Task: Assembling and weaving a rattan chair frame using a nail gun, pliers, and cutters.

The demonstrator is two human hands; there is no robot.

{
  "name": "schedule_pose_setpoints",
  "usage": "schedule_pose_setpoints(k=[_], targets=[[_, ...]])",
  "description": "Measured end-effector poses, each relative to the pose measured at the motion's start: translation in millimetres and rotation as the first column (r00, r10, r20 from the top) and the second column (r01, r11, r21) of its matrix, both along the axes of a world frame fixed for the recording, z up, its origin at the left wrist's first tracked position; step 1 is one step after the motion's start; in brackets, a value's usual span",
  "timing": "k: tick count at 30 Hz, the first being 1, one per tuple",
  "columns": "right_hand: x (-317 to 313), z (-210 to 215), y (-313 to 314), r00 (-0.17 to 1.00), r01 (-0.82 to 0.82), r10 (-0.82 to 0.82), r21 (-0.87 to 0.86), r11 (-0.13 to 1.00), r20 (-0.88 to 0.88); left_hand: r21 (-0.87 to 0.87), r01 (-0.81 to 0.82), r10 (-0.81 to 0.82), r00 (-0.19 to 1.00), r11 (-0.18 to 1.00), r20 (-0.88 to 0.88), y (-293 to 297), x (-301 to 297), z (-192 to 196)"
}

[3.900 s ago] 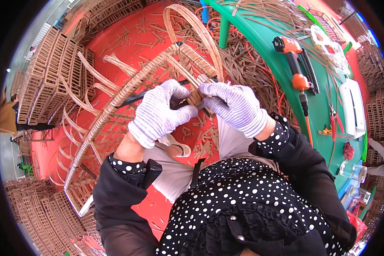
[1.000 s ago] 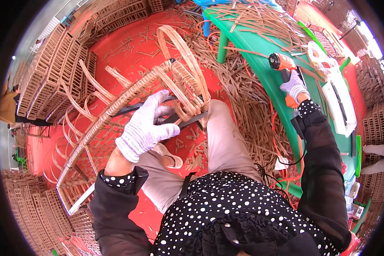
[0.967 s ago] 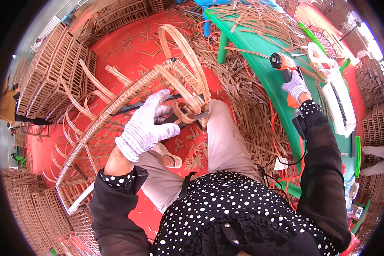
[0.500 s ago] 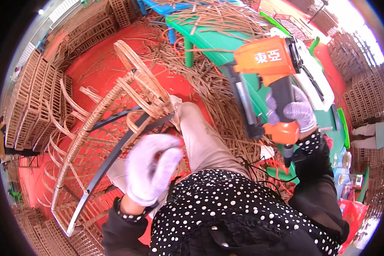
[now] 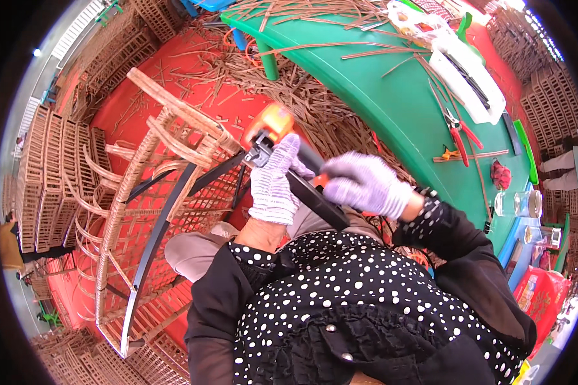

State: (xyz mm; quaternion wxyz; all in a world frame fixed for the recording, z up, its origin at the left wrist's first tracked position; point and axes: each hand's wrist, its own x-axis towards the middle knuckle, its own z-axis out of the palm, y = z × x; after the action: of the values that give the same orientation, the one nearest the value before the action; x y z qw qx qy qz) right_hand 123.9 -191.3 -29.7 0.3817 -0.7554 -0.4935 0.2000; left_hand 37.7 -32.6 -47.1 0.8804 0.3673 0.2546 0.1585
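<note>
An orange and black nail gun (image 5: 315, 204) is held in front of my waist, its orange head pointing away to the left. My left hand (image 5: 273, 183), in a striped white glove, is closed around it near the black nose and magazine. My right hand (image 5: 369, 185), gloved too, is at the orange handle end; its fingers are curled but smeared by motion, so the grip is unclear. Left of my legs leans a woven rattan frame (image 5: 112, 231) with curled loops along its outer edge. A black metal strip (image 5: 155, 240) runs down it.
On the right, a green table (image 5: 340, 83) bears rattan strips (image 5: 302, 9), red-handled cutters (image 5: 459, 131), a white tray (image 5: 472, 80) and glass jars (image 5: 528, 204). Loose strips (image 5: 315, 106) litter the red floor. Latticed rattan stacks (image 5: 45, 179) stand left. Another person's legs (image 5: 559, 179) show far right.
The nail gun has come down and left from over the table to my lap, turning its head leftward. My left hand has closed on it. My right hand has moved left, toward its handle end.
</note>
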Motion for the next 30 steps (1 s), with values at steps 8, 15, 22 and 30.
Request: schedule_pose_setpoints(k=[8, 15, 22, 30], targets=[[-26, -32, 24, 0.994, 0.054, -0.078, -0.290, 0.956, -0.071, -0.042, 0.017, -0.022, 0.994, 0.999, -0.111, 2, -8, -12], [-37, -38, 1, 0.999, 0.036, -0.037, -0.273, 0.961, 0.003, -0.464, -0.123, 0.079, 0.990, 0.877, -0.114, 0, -14, -7], [-45, -65, -89, 0.988, -0.093, 0.069, -0.173, 0.980, -0.140, -0.528, 0.056, 0.014, 0.992, 0.848, 0.128, 23, -14, -40], [38, -7, -127, 0.917, 0.270, -0.197, -0.176, 0.947, 0.348, -0.393, -0.145, 0.103, 0.987, 0.908, -0.126, 3, 15, -16]])
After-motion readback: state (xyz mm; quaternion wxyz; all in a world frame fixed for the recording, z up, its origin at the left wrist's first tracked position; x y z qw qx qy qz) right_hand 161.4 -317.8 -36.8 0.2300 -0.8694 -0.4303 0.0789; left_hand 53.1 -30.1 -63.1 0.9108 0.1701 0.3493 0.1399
